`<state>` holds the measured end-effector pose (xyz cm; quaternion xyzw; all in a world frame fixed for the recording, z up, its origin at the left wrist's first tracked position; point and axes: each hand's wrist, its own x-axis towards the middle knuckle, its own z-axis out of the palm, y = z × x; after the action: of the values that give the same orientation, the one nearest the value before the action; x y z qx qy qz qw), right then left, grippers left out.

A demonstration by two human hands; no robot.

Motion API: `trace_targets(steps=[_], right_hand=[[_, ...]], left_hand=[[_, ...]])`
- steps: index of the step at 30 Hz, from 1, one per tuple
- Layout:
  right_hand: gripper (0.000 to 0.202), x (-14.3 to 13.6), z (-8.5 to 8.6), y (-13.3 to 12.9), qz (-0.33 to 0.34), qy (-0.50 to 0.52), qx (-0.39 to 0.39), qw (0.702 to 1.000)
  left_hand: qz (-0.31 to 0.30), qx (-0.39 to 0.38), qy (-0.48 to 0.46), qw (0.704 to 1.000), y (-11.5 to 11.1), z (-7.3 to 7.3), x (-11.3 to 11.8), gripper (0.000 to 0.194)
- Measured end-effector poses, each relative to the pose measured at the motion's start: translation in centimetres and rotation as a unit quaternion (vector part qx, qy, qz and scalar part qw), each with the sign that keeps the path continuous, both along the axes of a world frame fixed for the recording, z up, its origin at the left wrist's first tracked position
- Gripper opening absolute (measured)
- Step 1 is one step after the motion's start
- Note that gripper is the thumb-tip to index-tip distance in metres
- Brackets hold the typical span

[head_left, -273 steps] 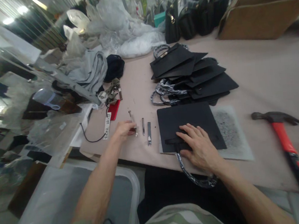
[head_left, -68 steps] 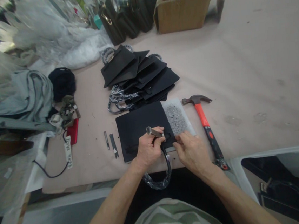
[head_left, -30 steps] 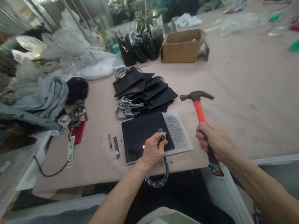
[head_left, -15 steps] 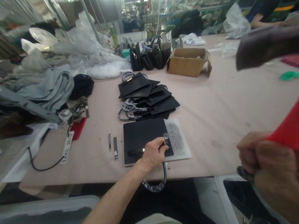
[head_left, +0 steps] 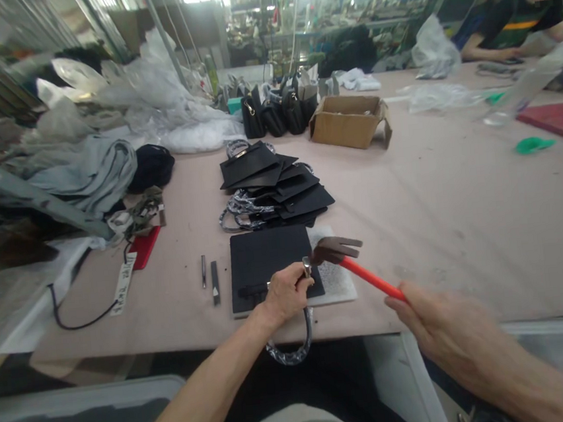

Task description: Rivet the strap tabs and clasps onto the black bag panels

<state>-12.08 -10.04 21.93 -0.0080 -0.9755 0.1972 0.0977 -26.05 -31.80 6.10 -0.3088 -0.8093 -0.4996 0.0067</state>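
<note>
Pinkish worktable [head_left: 461, 220], flat black panel [head_left: 266, 255], plastic-wrapped handle [head_left: 294, 357], red-shafted hammer [head_left: 367, 276]

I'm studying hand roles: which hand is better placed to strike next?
Probably the right hand: it grips the hammer, whose head is near the metal tool, which the left hand holds over the black panel.

Forward-down head view, apparently close.

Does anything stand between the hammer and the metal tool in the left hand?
Nothing visible does. The hammer in the right hand has its head beside the top of the metal tool in the left hand; whether they touch is unclear.
</note>
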Motion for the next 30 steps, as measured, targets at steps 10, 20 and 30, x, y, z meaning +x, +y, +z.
trace_targets(steps=[10, 20, 30], right_hand=[[0.042, -3.7, -8.8, 5.0, -0.148, -0.178, -0.199, 0.952], [0.044, -8.5, -14.7, -3.4, 0.086, 0.092, -0.038, 0.991], [0.050, -7.9, -16.0, -5.7, 0.115, 0.004, 0.024, 0.993]], left_hand=[[0.001, -0.016, 0.001, 1.000, 0.2, 0.7, 0.3, 0.012], [0.013, -0.018, -0.036, 0.999, 0.3, 1.2, 0.5, 0.005], [0.290, 0.250, -0.273, 0.882, -10.6, 3.6, -5.1, 0.041]])
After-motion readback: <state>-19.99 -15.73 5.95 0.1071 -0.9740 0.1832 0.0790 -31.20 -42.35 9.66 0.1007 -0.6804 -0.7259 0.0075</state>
